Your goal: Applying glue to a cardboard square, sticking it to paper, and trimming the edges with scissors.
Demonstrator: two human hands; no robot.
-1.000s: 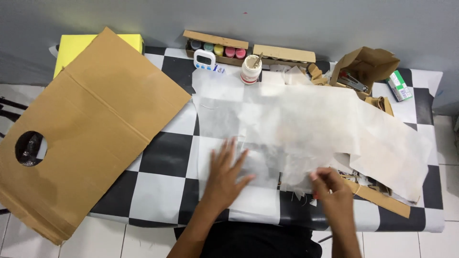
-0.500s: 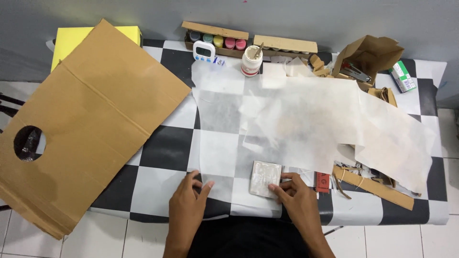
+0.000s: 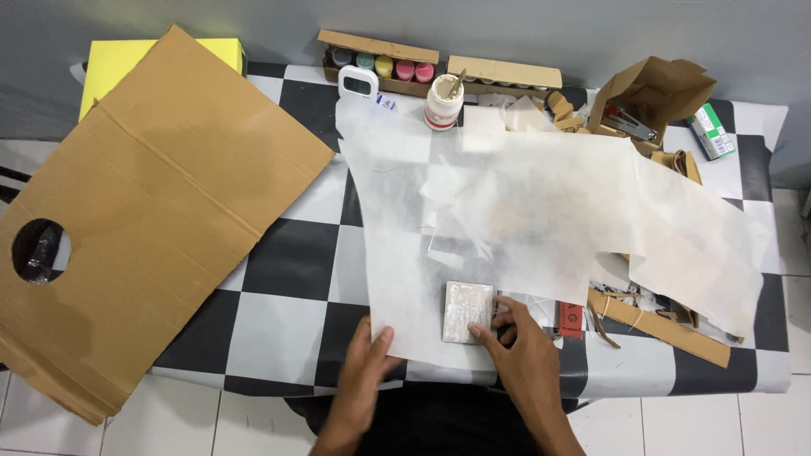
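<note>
A large sheet of thin white tissue paper point(image 3: 507, 211) lies spread over the black-and-white checkered table point(image 3: 287, 262). Near the front edge a small square block wrapped in whitish paper point(image 3: 467, 312) rests on the sheet. My right hand point(image 3: 515, 346) touches the block's right and lower side with its fingertips. My left hand point(image 3: 365, 363) lies flat on the sheet's lower left corner, fingers apart, holding nothing.
A big brown cardboard panel point(image 3: 144, 211) with a round hole covers the table's left side. At the back stand a tray of paint pots point(image 3: 380, 67), a white glue jar point(image 3: 443, 103) and an open cardboard box point(image 3: 655, 93). Cardboard strips and scraps point(image 3: 659, 321) lie at the right.
Both hands drew back toward the front edge, then the right hand settled on the small wrapped block, which was uncovered a second ago. The left hand shifted right onto the sheet's corner.
</note>
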